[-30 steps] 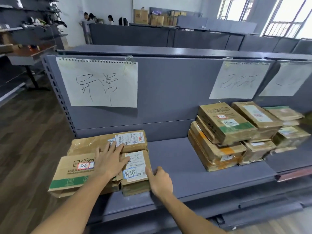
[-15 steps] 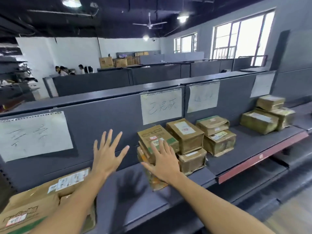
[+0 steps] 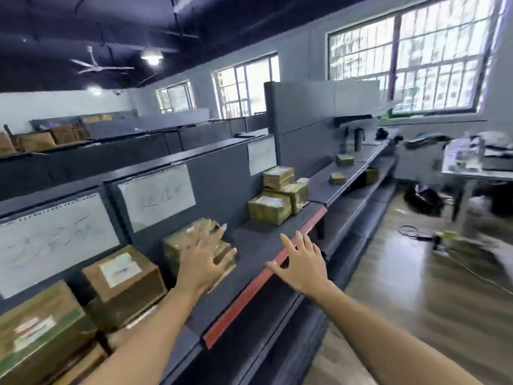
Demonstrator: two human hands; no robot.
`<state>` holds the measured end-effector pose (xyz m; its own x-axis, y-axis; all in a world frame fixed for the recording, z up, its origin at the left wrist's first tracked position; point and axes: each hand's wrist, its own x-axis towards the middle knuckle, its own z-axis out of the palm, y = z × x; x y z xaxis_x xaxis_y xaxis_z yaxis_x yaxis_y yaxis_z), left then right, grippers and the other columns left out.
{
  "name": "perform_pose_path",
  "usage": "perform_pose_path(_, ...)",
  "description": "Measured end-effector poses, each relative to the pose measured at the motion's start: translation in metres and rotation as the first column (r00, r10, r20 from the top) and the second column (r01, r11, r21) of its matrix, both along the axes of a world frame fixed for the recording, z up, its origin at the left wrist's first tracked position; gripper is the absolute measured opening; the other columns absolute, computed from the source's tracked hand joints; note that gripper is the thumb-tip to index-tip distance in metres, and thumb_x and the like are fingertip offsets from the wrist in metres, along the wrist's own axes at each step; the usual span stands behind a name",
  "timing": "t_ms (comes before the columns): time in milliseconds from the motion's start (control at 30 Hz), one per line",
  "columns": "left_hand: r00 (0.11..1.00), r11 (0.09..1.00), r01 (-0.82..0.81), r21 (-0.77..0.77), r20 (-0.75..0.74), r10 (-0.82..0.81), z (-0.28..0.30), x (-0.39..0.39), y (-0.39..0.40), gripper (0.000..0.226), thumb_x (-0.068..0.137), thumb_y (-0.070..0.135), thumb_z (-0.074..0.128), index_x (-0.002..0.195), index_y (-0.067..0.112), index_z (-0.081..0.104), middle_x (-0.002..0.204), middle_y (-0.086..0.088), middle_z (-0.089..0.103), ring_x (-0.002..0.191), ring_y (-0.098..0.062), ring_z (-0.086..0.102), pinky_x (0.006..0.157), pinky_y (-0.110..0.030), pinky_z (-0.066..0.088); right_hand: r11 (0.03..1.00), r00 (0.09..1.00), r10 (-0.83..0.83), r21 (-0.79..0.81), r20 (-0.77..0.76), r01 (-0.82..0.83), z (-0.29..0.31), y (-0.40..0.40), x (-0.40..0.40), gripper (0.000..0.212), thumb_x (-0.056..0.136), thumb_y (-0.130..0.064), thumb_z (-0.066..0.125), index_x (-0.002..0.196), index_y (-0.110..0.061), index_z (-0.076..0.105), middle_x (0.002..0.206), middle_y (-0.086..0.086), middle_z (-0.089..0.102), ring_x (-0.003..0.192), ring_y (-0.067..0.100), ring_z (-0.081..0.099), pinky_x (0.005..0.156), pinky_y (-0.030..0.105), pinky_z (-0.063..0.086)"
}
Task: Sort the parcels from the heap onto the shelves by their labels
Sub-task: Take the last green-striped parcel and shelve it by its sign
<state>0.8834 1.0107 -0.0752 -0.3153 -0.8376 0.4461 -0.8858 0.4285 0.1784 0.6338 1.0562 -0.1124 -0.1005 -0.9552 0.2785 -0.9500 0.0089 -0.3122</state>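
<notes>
At the far left, a brown parcel with a green stripe [image 3: 39, 329] sits at the near end of the grey shelf [image 3: 258, 240], its labels blurred. Just right of it stands a plain brown box [image 3: 125, 284] with a white label on top, resting on other parcels below it. On the back panel above them hangs a large paper sign [image 3: 52, 240] with handwriting too smeared to read, and a second paper sign [image 3: 156, 197] hangs on the next panel to the right.

The left hand [image 3: 206, 258] is raised in front of a small stack of tan parcels [image 3: 177, 245], fingers spread and straight, holding nothing; motion blur makes it impossible to tell whether the fingertips touch the stack. The right hand [image 3: 304, 263] hovers over the shelf's red front edge strip [image 3: 249, 293], also splayed and empty, palm down.

Further right along the same shelf, a cluster of three yellowish parcels [image 3: 277, 198] is stacked against the back panel, below a third small sign [image 3: 261, 155]. Beyond a taller grey divider, the shelf carries two more small parcels [image 3: 344, 160], well apart from the cluster. At the far right, a cluttered table [image 3: 472, 173] stands on the wooden floor [image 3: 416, 287] under large barred windows [image 3: 410, 54], with a dark bag and loose cables on the floor nearby.
</notes>
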Motion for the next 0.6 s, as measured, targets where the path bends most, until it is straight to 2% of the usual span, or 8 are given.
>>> perform_pose_path(67,0.997,0.997,0.072,-0.01,0.026,-0.072,-0.011,-0.06,-0.032,0.083,0.089,0.081,0.019,0.15,0.031,0.044,0.161,-0.01,0.032,0.15,-0.035,0.026,0.117,-0.059,0.023,0.997,0.997,-0.081,-0.005,-0.004,0.081,-0.006,-0.007,-0.052,0.1,0.077,-0.085,0.019,0.159,-0.029,0.021,0.166,0.014,0.02,0.154,0.033,0.015,0.124,0.047,0.019)
perform_pose_path(133,0.99,0.991,0.135,-0.008,0.039,-0.135,-0.02,-0.123,-0.065,0.089,0.086,0.084,0.01,0.151,0.032,0.041,0.163,-0.009,0.028,0.152,-0.032,0.021,0.119,-0.059,0.017,0.988,0.988,-0.154,0.0,-0.026,0.154,-0.011,-0.018,-0.112,0.105,0.071,-0.087,0.013,0.159,-0.03,0.021,0.166,0.014,0.02,0.154,0.033,0.015,0.123,0.046,0.02)
perform_pose_path(267,0.972,0.972,0.233,-0.003,-0.007,-0.233,-0.035,-0.238,-0.134,0.078,0.087,0.076,0.023,0.154,0.037,0.033,0.166,-0.005,0.022,0.155,-0.027,0.011,0.122,-0.056,0.006,0.961,0.961,-0.273,0.04,-0.029,0.274,-0.015,-0.056,-0.231,0.09,0.087,-0.079,0.041,0.159,-0.031,0.018,0.166,0.014,0.015,0.154,0.033,0.009,0.123,0.045,0.018)
perform_pose_path(367,0.964,0.966,0.258,0.015,-0.07,-0.256,-0.04,-0.315,-0.187,0.076,0.089,0.075,0.026,0.155,0.037,0.031,0.166,-0.003,0.02,0.155,-0.024,0.008,0.122,-0.052,0.004,0.939,0.94,-0.338,0.047,-0.053,0.34,-0.012,-0.088,-0.306,0.09,0.086,-0.078,0.044,0.159,-0.031,0.019,0.166,0.015,0.017,0.154,0.033,0.011,0.123,0.045,0.018)
perform_pose_path(600,0.943,0.952,0.299,0.059,-0.171,-0.285,-0.029,-0.457,-0.278,0.087,0.082,0.08,0.018,0.155,0.036,0.031,0.167,-0.006,0.019,0.155,-0.023,0.006,0.122,-0.052,0.007,0.894,0.899,-0.433,0.096,-0.065,0.437,-0.003,-0.155,-0.441,0.087,0.086,-0.074,0.049,0.157,-0.032,0.023,0.165,0.013,0.022,0.152,0.031,0.017,0.12,0.046,0.023)
